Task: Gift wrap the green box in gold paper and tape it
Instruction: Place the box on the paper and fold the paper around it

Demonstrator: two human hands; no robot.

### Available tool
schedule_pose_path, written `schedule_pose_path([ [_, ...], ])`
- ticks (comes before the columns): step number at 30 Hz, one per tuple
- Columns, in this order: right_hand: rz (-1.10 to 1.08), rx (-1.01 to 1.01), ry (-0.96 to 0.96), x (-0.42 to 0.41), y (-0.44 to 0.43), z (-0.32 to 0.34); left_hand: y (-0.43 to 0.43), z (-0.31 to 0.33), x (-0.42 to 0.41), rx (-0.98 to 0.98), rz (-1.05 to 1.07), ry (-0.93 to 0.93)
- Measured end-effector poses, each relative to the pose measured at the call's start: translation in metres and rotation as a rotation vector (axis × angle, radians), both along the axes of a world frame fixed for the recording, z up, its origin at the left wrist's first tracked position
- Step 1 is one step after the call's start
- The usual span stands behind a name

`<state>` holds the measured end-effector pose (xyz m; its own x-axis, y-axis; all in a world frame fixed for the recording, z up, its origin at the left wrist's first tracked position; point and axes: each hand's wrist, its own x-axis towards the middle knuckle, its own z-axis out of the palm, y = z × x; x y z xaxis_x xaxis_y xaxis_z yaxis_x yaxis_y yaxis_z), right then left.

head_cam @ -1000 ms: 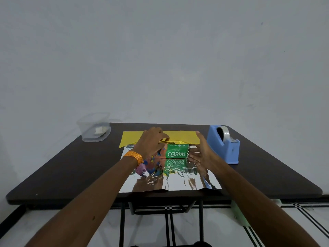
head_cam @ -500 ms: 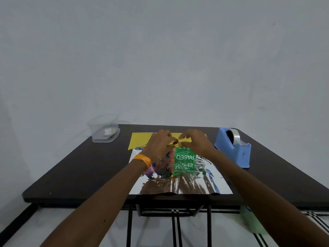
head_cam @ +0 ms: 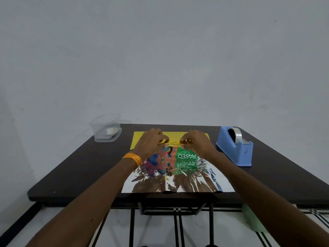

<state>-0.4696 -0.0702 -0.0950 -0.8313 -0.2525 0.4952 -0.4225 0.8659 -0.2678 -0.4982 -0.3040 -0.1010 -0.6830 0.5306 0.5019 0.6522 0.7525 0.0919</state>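
Note:
The green box (head_cam: 186, 155), printed PASEO with a colourful flower side, lies on the gold paper (head_cam: 178, 184), whose shiny silver inner face is up and mirrors the box. The paper's far flap shows its yellow-gold side (head_cam: 172, 135) behind the box. My left hand (head_cam: 151, 142) and my right hand (head_cam: 195, 141) both pinch the folded far edge of the paper at the box's top far edge, fingers curled, thumbs underneath. A blue tape dispenser (head_cam: 235, 148) with a clear tape roll stands to the right of the paper.
A clear plastic container (head_cam: 106, 128) holding a small white thing sits at the dark table's (head_cam: 80, 172) far left corner. The paper's near edge reaches the table's front edge. A grey wall rises right behind the table.
My right hand left the paper beside the box and came up to the far edge. Both hands now pinch the yellow flap over the box's top edge.

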Motion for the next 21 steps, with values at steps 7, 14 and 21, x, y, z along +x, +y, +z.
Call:
schedule_pose_path([
  [7,-0.032,0.01,-0.001,0.0039,-0.0021,0.0021,0.003,0.0039,0.0014,0.009,0.018,-0.053],
  [14,-0.048,-0.015,-0.01,0.0076,-0.0048,0.0017,0.0019,0.0053,0.0031,0.019,0.038,-0.025],
  [21,-0.054,-0.025,-0.003,0.0065,-0.0045,-0.0017,0.0024,0.004,0.0042,-0.032,0.067,0.034],
])
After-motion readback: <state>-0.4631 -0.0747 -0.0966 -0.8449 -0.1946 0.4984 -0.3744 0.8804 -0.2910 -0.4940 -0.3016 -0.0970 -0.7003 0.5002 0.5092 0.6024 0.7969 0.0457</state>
